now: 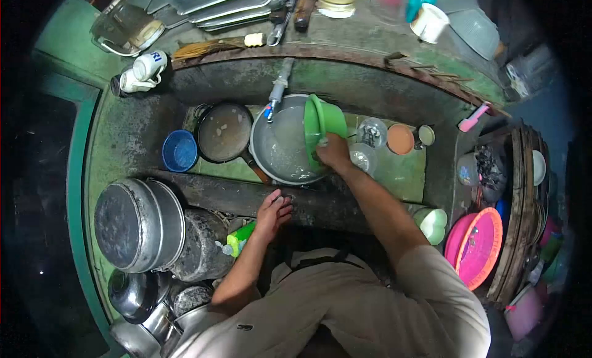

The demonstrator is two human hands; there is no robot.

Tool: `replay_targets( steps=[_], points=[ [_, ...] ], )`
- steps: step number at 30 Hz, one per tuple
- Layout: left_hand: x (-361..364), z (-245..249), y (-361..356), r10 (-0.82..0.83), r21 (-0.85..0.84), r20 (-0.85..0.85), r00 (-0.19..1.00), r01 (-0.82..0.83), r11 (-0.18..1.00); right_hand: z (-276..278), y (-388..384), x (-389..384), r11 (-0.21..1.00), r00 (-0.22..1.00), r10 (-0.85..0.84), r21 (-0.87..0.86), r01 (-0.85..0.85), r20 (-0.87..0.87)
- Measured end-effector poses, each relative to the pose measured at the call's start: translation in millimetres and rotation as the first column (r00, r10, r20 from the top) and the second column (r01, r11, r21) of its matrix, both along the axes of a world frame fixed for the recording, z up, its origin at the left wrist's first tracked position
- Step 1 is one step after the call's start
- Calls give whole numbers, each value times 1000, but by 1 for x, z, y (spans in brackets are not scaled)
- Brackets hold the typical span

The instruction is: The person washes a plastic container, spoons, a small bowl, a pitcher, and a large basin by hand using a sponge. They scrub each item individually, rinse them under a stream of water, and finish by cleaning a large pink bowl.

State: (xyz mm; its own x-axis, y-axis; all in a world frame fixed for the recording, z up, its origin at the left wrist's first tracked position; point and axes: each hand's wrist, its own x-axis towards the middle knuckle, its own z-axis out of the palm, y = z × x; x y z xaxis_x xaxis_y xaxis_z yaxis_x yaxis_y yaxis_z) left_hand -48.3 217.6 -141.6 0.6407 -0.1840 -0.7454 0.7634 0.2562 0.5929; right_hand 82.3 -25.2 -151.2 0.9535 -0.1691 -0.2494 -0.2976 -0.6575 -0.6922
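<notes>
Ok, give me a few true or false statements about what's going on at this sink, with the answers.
1. The right hand grips a green bowl over the metal basin. True.
2. The left hand holds the frying pan. False: it rests on the sink ledge, apart from the pan.
3. The blue bowl sits left of the frying pan. True.
4. The pink tub lies inside the sink. False: it stands outside it, off to the right.
5. A green bottle lies beside the left forearm. True.
</notes>
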Motion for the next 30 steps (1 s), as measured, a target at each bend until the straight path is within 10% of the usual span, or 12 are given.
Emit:
replay_targets(
  steps=[4, 7, 10, 13, 18, 20, 27, 28, 29, 30],
  points=[
    [4, -20, 31, 79, 28, 18, 997, -80, 996, -74, 24, 29, 976, 995, -96, 190, 101, -37],
    [24, -51, 33, 170, 28, 67, 983, -172, 985, -63, 8, 16, 544, 931, -198, 756, 363, -305],
    [71, -69, 15, 232, 132, 64, 971, -239, 962, -54, -20, -29, 120, 956, -183, 959, 255, -231],
    [108, -60, 5, 193, 38, 44, 980, -194, 980, -37, -40, -68, -9, 961, -156, 973, 231, -229],
    [117, -12, 8, 338, -163, 232, 912, -306, 938, -19, -35, -65, 118, 973, -22, 966, 231, -230],
    [118, -19, 5, 285, 77, 467, 837, -360, 930, -23, -30, -62, 519, 956, -51, 810, 273, -290],
    [107, -42, 16, 6, 433, 575, 818, -310, 846, 17, -21, -90, 636, 949, -29, 726, 260, -314],
    [109, -123, 49, -212, 526, 793, 571, -466, 712, 55, 3, -85, 548, 873, -21, 725, 417, -486],
    [107, -64, 69, -71, 510, 433, 899, -178, 842, 64, 17, -80, 531, 879, 57, 760, 375, -474],
    [114, -91, 99, -109, 492, 328, 938, -72, 867, 45, 31, -73, 615, 929, 160, 770, 171, -334]
  ],
)
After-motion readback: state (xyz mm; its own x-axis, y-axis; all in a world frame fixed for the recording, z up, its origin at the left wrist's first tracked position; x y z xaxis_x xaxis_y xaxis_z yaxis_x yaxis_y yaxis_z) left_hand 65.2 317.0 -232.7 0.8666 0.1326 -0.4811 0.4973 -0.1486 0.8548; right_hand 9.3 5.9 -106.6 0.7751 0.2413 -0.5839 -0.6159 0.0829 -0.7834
